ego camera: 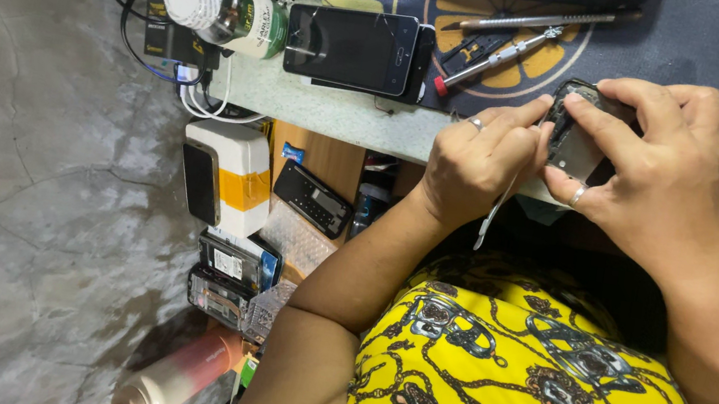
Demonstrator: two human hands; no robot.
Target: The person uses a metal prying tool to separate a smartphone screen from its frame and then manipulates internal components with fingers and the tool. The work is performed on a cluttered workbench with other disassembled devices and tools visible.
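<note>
My right hand (673,171) grips a small dark phone (574,143) with its back open, holding it just above the front edge of the work table (343,115). My left hand (478,158) is pinched on a thin white pry tool (494,213). The tool's upper end meets the left side of the phone and its lower end hangs below the table edge. Both hands wear rings. My fingers cover much of the phone.
A black smartphone (353,46) lies on the table beside a white-capped bottle (222,9) and black cables (139,2). A red-tipped screwdriver (492,59) and tweezers (535,20) rest on a dark mat (682,41). Below the table are stacked phones (230,259) and a white box (227,174).
</note>
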